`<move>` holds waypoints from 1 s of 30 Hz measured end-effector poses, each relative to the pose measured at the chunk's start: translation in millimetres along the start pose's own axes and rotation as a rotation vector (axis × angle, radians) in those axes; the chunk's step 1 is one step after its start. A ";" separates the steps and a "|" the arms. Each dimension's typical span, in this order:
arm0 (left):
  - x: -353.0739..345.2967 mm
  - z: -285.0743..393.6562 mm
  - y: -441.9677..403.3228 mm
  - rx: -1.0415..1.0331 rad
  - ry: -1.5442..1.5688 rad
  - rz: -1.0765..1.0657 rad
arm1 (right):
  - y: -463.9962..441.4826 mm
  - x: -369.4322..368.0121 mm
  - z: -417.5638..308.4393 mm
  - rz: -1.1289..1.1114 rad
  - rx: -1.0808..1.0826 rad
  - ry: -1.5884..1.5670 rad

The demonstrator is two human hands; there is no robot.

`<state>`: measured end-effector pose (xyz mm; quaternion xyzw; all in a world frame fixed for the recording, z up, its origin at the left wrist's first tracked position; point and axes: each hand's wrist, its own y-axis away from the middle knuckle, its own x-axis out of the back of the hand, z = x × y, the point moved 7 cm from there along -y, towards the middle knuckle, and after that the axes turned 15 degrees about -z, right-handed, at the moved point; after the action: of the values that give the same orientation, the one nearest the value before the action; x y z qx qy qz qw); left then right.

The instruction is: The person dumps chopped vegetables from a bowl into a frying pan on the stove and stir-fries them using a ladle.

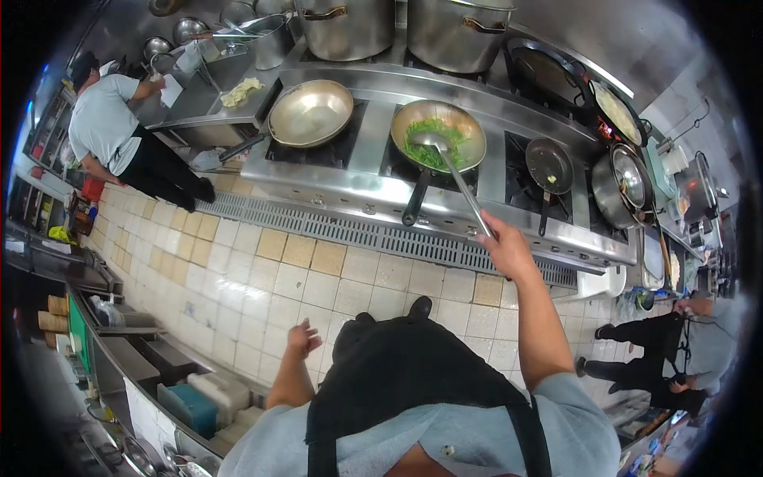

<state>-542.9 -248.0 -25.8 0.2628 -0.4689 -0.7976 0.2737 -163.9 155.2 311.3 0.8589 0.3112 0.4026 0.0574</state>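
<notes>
My right hand (509, 248) is closed round the handle end of a long metal ladle (459, 179). The ladle's bowl rests among green vegetables (435, 145) in a frying pan (474, 131) on the stove. That pan's dark handle (417, 199) points toward me, and no hand is on it. My left hand (302, 339) hangs low over the tiled floor with its fingers apart, holding nothing. To the left of the vegetables sits a larger, bare-looking pan (311, 113) on its own burner.
A small dark skillet (548, 165) and a metal pot (616, 187) stand on the right burners. Tall stockpots (346, 28) line the back. One co-worker (111, 119) stands at the left counter, another person (675, 350) at right. A counter with containers (214, 393) is at lower left.
</notes>
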 end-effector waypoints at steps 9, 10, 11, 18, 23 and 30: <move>-184.1 119.1 -9.4 -0.243 -0.107 -0.325 | -42.1 20.0 46.0 0.078 -0.003 0.030; -210.2 131.4 -6.7 -0.252 -0.131 -0.400 | -36.6 14.9 39.6 0.070 0.000 0.026; -238.0 147.0 -3.4 -0.266 -0.157 -0.478 | -32.1 13.8 34.0 0.068 0.006 0.023; -397.9 220.9 50.0 -0.096 -0.042 -0.954 | 30.1 17.7 6.8 -0.038 -0.060 -0.195; -429.3 226.8 27.0 -0.010 -0.146 -0.992 | 77.4 58.8 -45.8 -0.162 -0.288 -0.364; -439.0 223.1 72.4 -0.068 -0.276 -0.962 | 61.5 43.8 -54.3 -0.202 -0.272 -0.096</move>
<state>-367.4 156.9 204.2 0.3321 -0.3002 -0.8757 -0.1811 -152.2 123.2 397.8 0.8259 0.3353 0.3918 0.2279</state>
